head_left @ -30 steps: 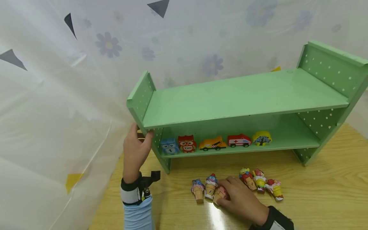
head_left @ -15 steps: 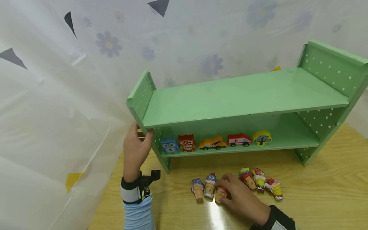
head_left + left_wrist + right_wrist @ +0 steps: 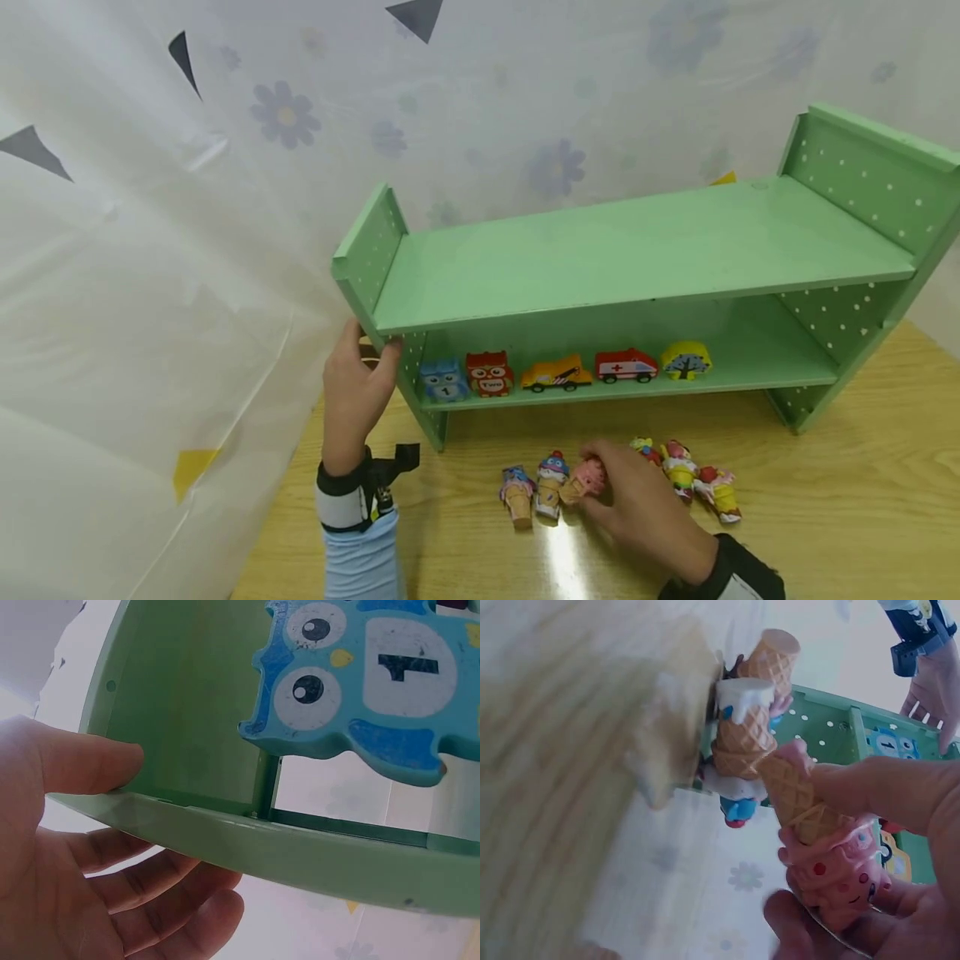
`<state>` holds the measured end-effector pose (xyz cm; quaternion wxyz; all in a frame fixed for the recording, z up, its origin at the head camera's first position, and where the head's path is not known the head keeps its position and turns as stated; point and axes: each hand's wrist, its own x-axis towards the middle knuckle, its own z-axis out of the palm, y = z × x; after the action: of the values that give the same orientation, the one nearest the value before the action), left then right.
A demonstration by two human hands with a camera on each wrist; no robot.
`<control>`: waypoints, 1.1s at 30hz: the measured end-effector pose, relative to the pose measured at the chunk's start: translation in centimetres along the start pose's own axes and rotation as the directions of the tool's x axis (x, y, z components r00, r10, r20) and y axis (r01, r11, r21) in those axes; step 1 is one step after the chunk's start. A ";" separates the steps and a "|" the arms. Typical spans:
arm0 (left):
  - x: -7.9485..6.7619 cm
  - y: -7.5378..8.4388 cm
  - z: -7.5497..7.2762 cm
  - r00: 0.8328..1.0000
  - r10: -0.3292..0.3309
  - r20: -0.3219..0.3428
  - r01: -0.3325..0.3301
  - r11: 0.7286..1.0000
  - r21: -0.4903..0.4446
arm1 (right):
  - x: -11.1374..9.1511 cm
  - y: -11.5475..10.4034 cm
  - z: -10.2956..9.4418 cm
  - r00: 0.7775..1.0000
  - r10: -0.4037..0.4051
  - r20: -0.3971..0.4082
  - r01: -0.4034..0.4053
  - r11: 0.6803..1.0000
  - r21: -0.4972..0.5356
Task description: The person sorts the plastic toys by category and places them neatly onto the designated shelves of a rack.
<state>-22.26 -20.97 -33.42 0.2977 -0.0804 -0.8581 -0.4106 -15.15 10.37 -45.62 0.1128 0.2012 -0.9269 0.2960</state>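
Observation:
In the head view my left hand (image 3: 354,396) grips the left side panel of a small green two-tier shelf (image 3: 630,262). Its thumb lies on one face of the panel, with the other fingers round the edge, as the left wrist view shows. My right hand (image 3: 648,508) pinches a pink ice-cream cone toy (image 3: 587,478) between thumb and fingers at the table; the right wrist view shows its smiling pink top (image 3: 832,874) and waffle cone. Left of it lie a blue-topped cone toy (image 3: 552,483) and a pink-and-blue cone toy (image 3: 517,497).
Right of my hand lie a partly hidden cone toy (image 3: 647,450), a yellow-cupped toy (image 3: 679,471) and another sundae toy (image 3: 720,494). On the lower tier stand a blue owl (image 3: 444,382), a red owl (image 3: 490,374), a tow truck (image 3: 557,374), an ambulance (image 3: 626,367) and a yellow tree (image 3: 686,361).
My right hand has shifted slightly toward the shelf and to the right, bringing the pink cone toy along. It now covers part of the toy behind it. The left hand stays put.

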 end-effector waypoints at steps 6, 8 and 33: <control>0.0 -0.1 0.0 1.000 0.007 -0.004 -0.007 1.000 0.000 | 0.2 0.1 -0.5 0.985 -0.094 -0.144 0.105 0.992 0.073; 0.0 -0.1 0.0 1.000 0.005 -0.008 -0.005 1.000 0.002 | 0.3 0.0 -0.8 0.980 -0.116 -0.163 0.129 0.989 0.075; 0.1 -0.2 0.2 1.000 0.001 -0.022 -0.001 1.000 0.020 | 7.0 -8.5 -10.2 0.875 -0.427 -0.229 0.468 0.867 0.171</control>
<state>-22.50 -21.01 -33.63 0.3083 -0.0733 -0.8588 -0.4025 -16.72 7.97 -30.88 0.2405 0.3944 -0.8014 0.3800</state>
